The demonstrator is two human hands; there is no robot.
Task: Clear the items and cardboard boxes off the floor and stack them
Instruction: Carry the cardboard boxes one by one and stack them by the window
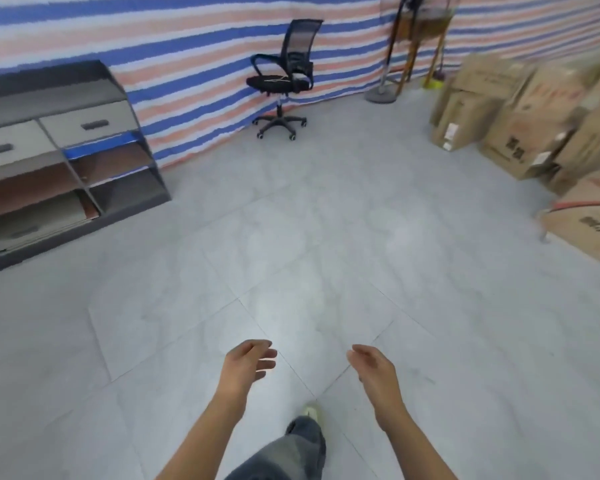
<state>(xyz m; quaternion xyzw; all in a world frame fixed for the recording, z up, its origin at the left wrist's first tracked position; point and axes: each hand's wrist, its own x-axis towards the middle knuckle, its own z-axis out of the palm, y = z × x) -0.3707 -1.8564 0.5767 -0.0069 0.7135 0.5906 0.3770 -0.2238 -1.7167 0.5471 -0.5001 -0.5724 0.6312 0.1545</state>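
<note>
Near: left hand [248, 362] and right hand [373, 367] held out low ahead of me, fingers [265, 355] loosely curled, released, holding nothing. One shoe [311, 412] forward between the arms. Pale tiled floor [309, 237] in the middle.

Far right: cardboard boxes [520, 133] crowded along the wall, several deep, blurred at the edge. The nearest box [582, 223] has a red cord [582, 203] across its top.

Far left: shelf unit [66, 150]. Far centre: office chair [284, 81] against the striped sheet.

Risks, my guess: the cord snags a hand or foot, the uneven pile tips when loaded, and a bulky box hides the floor while I carry it.
</note>
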